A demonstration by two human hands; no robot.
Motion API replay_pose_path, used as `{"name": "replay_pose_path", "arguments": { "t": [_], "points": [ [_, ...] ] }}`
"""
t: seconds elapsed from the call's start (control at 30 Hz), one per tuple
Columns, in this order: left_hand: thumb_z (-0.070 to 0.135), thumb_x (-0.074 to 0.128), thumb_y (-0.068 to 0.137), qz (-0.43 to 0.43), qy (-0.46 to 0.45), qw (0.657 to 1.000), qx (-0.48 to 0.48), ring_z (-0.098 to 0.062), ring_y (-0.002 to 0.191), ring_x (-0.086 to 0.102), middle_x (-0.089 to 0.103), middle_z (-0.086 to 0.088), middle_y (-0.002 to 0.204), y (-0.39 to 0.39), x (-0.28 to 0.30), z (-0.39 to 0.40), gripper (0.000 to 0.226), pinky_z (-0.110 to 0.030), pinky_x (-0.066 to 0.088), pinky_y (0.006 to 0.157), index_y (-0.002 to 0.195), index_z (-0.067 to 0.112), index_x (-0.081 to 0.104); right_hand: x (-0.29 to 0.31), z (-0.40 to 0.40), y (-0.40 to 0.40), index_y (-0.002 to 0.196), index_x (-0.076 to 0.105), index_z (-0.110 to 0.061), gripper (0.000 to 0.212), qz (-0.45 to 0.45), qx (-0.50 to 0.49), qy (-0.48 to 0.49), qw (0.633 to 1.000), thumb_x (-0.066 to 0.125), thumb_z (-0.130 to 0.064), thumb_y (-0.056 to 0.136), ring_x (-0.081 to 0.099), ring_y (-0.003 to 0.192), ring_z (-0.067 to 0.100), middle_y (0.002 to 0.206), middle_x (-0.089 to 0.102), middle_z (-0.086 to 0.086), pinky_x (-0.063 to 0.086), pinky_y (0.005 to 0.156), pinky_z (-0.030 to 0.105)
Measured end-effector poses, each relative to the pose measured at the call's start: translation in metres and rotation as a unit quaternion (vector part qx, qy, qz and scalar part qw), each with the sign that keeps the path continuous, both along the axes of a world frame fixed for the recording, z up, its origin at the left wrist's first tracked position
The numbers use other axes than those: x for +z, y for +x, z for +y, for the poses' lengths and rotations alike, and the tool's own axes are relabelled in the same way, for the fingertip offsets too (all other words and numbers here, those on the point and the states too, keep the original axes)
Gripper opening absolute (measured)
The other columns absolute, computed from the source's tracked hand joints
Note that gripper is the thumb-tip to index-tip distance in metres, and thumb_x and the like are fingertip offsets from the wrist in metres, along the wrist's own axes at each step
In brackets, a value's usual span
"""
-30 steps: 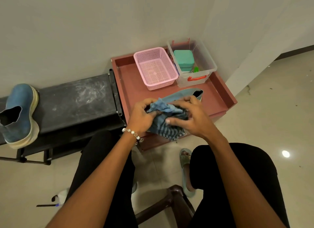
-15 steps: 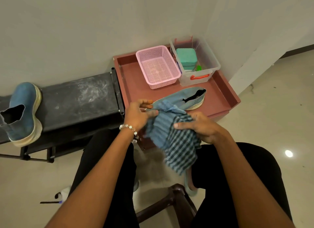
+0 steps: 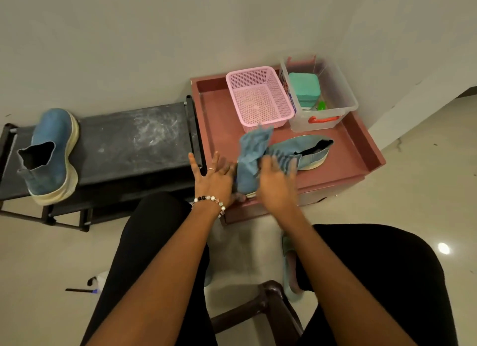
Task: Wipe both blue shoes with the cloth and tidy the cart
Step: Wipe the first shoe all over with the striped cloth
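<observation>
Cloth [image 3: 251,160] between both open hands

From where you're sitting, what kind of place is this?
Probably a home entryway or shoe corner. A low black shoe rack against the wall holds a blue shoe, a reddish cart holds another with storage baskets, and the floor is glossy tile.

Home entryway; shoe rack [image 3: 134,141], tiled floor [image 3: 418,170]

Pink basket [image 3: 259,98] beside clear bin [image 3: 333,92]
</observation>
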State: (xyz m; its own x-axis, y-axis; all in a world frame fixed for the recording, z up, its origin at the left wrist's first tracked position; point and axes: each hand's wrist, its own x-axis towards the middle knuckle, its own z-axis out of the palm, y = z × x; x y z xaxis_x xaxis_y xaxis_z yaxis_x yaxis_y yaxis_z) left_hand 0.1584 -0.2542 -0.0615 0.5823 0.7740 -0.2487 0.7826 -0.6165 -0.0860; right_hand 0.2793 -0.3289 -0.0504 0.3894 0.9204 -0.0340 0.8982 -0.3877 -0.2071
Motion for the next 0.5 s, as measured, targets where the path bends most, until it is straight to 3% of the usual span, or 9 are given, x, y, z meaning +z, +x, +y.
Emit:
{"name": "replay_pose_path", "arguments": {
  "t": [0.1, 0.17, 0.23, 0.33, 0.4, 0.5],
  "points": [
    [0.036, 0.057, 0.085, -0.024, -0.004, 0.999, 0.048, -0.011, 0.147, 0.002, 0.03, -0.001, 0.154, -0.003, -0.011, -0.004, 0.051, -0.071, -0.021, 0.1, 0.135, 0.03, 0.05, -0.021, -0.002, -0.028, 0.147, 0.017, -0.005, 0.075, -0.028, 0.151, -0.127, 0.98, 0.054, -0.015, 0.083, 0.014, 0.144, 0.029, 0.154, 0.023, 0.015, -0.008, 0.115, 0.052],
    [0.047, 0.063, 0.08, -0.041, -0.007, 0.997, 0.065, -0.007, 0.146, 0.006, 0.02, -0.004, 0.158, -0.004, -0.019, -0.002, 0.045, -0.071, -0.022, 0.1, 0.121, 0.03, 0.062, -0.022, -0.003, -0.01, 0.148, 0.023, -0.01, 0.069, -0.043, 0.236, -0.136, 0.961, 0.051, -0.013, 0.084, 0.011, 0.145, 0.024, 0.157, 0.017, 0.009, -0.008, 0.116, 0.047],
    [0.066, 0.066, 0.069, -0.064, -0.035, 0.994, 0.086, -0.007, 0.146, 0.011, 0.011, -0.007, 0.159, -0.004, -0.02, 0.0, 0.053, -0.068, -0.028, 0.095, 0.11, 0.032, 0.066, -0.018, -0.006, 0.026, 0.147, 0.027, -0.018, 0.066, -0.075, 0.306, -0.141, 0.938, 0.049, -0.01, 0.085, 0.014, 0.145, 0.02, 0.156, 0.02, 0.003, -0.005, 0.116, 0.046],
    [0.075, 0.063, 0.062, -0.085, -0.074, 0.989, 0.101, -0.011, 0.146, 0.015, -0.005, -0.012, 0.159, -0.002, -0.016, -0.001, 0.081, -0.065, -0.031, 0.091, 0.135, 0.047, 0.041, -0.011, -0.004, 0.068, 0.146, 0.028, -0.033, 0.055, -0.158, 0.254, -0.169, 0.939, 0.042, -0.018, 0.094, 0.016, 0.145, 0.019, 0.155, 0.025, -0.003, -0.003, 0.115, 0.048],
    [0.073, 0.063, 0.064, -0.094, -0.076, 0.986, 0.115, -0.011, 0.145, 0.016, -0.008, -0.011, 0.159, -0.001, -0.015, -0.002, 0.087, -0.065, -0.032, 0.09, 0.141, 0.054, 0.028, -0.011, 0.003, 0.047, 0.142, 0.037, -0.027, 0.045, -0.165, 0.155, -0.179, 0.957, 0.038, -0.024, 0.097, 0.017, 0.144, 0.026, 0.153, 0.03, 0.004, -0.001, 0.115, 0.051],
    [0.044, 0.069, 0.076, -0.124, -0.063, 0.982, 0.126, -0.009, 0.147, 0.005, 0.003, -0.011, 0.16, -0.001, -0.022, -0.003, 0.056, -0.07, -0.027, 0.095, 0.129, 0.047, 0.049, -0.019, 0.015, -0.021, 0.133, 0.048, -0.004, 0.044, -0.062, 0.074, -0.171, 0.98, 0.044, -0.018, 0.092, 0.019, 0.141, 0.035, 0.147, 0.036, 0.018, 0.004, 0.117, 0.049]
  ]
}}
